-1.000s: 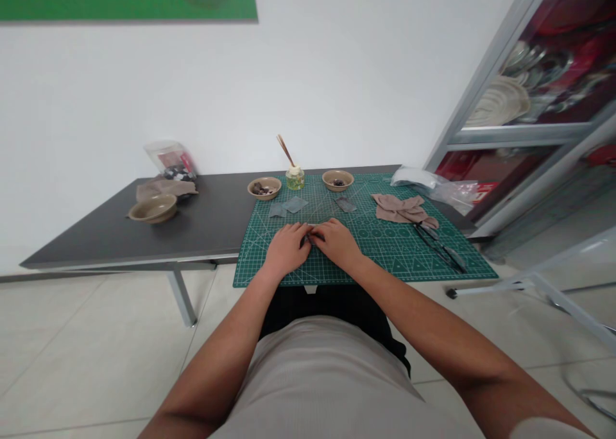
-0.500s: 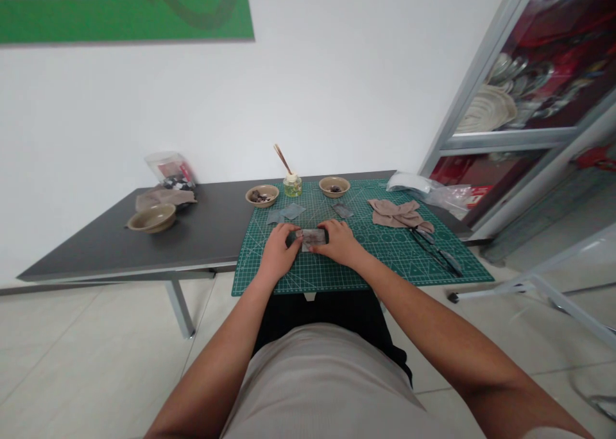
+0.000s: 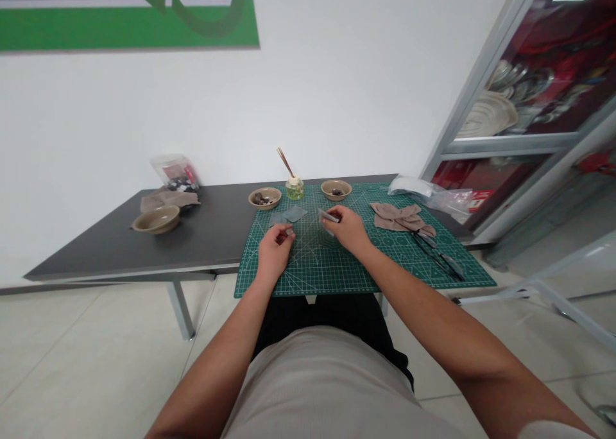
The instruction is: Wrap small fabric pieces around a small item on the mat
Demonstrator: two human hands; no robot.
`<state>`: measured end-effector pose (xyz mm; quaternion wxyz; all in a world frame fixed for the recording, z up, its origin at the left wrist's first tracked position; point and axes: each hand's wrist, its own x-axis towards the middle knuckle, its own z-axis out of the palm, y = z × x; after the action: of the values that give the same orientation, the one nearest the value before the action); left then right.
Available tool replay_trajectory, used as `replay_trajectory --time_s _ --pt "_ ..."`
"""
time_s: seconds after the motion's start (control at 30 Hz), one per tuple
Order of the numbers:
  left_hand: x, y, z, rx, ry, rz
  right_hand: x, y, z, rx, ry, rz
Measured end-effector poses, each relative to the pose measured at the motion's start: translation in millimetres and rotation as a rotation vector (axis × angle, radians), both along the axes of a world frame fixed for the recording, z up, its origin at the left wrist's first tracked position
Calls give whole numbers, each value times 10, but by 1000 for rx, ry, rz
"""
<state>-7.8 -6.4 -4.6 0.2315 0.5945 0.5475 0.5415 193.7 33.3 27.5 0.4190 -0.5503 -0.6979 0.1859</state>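
Observation:
My left hand (image 3: 274, 249) rests on the green cutting mat (image 3: 385, 259), fingers curled round a small dark thing I cannot make out. My right hand (image 3: 347, 227) is further back on the mat, fingers pinched on a small grey rectangular piece (image 3: 328, 217) held just above the surface. Two similar flat grey pieces (image 3: 287, 216) lie on the mat just beyond my left hand.
Two tan bowls (image 3: 264, 198) (image 3: 336, 189) with dark bits and a small jar with sticks (image 3: 294, 187) stand at the mat's far edge. Beige cloth (image 3: 399, 216), black scissors (image 3: 440, 254) and a plastic bag (image 3: 423, 187) lie right. Another bowl (image 3: 156, 219) sits left on the dark table (image 3: 206, 233).
My hands were together over one grey piece; now they are apart. My right hand has lifted the piece back and to the right, and my left hand has curled shut.

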Motion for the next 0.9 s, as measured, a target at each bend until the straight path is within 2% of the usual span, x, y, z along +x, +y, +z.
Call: replay_trajectory --time_s 0.1,0.2,0.3,0.37,0.47,0.57,0.73,0.9 --pt "3 -13 2 -17 -9 11 -6 -26 -54 -23 -99 4" --pt "2 -11 -3 -14 -5 6 -4 -55 -116 18 -71 -56" --pt "-1 0 -16 -18 -15 -14 8 -50 -145 13 -66 -54" --pt "-3 7 -27 -33 -28 -28 13 -8 -126 29 -73 -47" --pt "-3 11 -39 -62 -15 -47 4 127 -44 144 -84 -18" --pt "-1 10 -46 -61 -5 -42 -28 320 27 202 -178 33" --pt "-14 5 -47 -62 18 -40 -74 570 -50 76 -460 22" --pt "-11 -9 -25 -66 42 -39 -77 636 -139 -46 -650 66"
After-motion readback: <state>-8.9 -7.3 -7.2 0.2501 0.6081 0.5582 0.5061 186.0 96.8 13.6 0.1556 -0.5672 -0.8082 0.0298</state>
